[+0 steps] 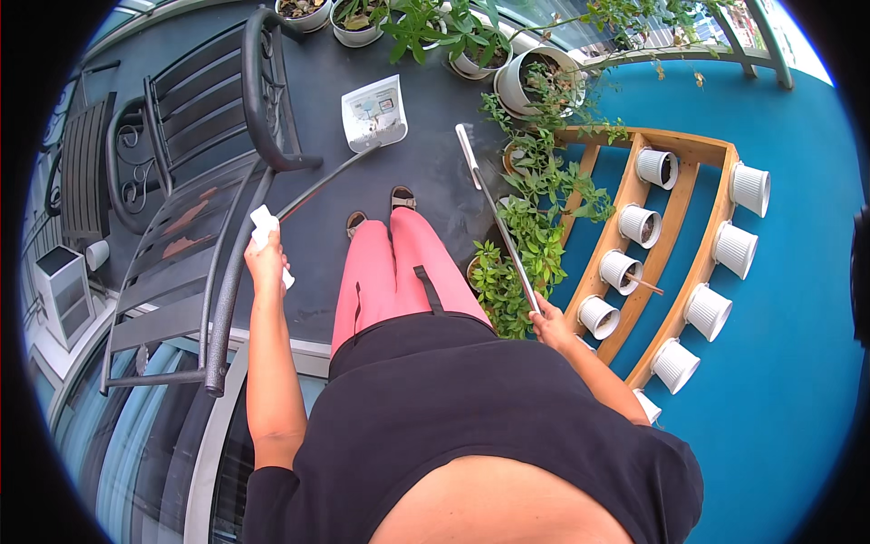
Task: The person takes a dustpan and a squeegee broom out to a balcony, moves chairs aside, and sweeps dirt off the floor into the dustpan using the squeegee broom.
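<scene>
My left hand [265, 262] is closed around the white grip [264, 224] at the top of a dustpan's long metal handle. The white dustpan [375, 115] rests on the dark floor in front of my feet, with small bits of debris in it. In my right hand [552, 323] is the metal pole of a long-handled sweeper [506, 234], either a squeegee or a broom. Its narrow white head [469, 155] meets the floor right of the dustpan, apart from it, near the potted plants. Part of each hand's grip is hidden by the fingers.
A black metal bench [183, 224] with peeling slats stands close on my left. Leafy plants [530, 238] line the right side, beside a wooden rack [722, 183] hung with several white pots [737, 248]. A large white planter [533, 85] and other pots stand ahead.
</scene>
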